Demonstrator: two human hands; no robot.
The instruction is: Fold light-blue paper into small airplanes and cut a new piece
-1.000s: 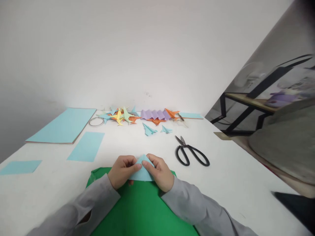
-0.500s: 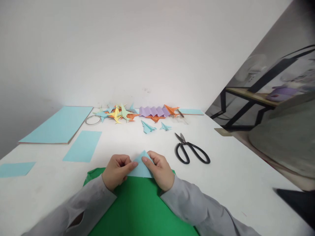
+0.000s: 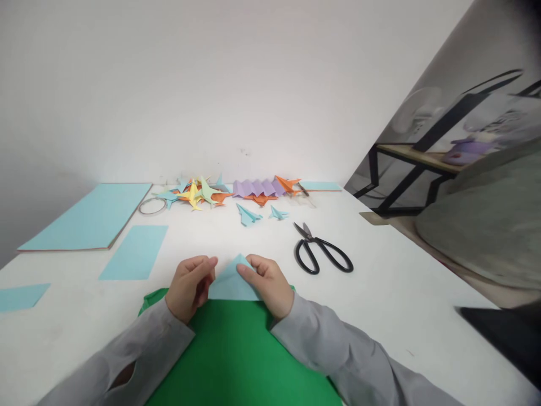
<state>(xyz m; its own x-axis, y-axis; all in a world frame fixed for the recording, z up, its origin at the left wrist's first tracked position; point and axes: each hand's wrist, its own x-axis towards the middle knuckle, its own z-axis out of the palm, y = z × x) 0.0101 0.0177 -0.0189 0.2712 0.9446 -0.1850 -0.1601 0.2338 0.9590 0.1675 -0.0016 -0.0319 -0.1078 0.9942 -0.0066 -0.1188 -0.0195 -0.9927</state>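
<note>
"How are the arms sitting, seen from your station?"

"I have both forearms slanting inward from the lower corners, left forearm [image 3: 147, 345] and right forearm [image 3: 333, 345], in grey sleeves down to the wrists."

"And the left?"

"My left hand [image 3: 190, 287] is loosely curled, fingers bent in, thumb [image 3: 210, 264] lying on top and pointing rightward."

"The right?"

"I've got the right hand [image 3: 270, 285] in a pinch, thumb stretched leftward, fingers bent behind it. The hands are apart."

Blue paper triangle [image 3: 232, 283] — right side partly out of sight behind the right hand [image 3: 270, 286]
</note>
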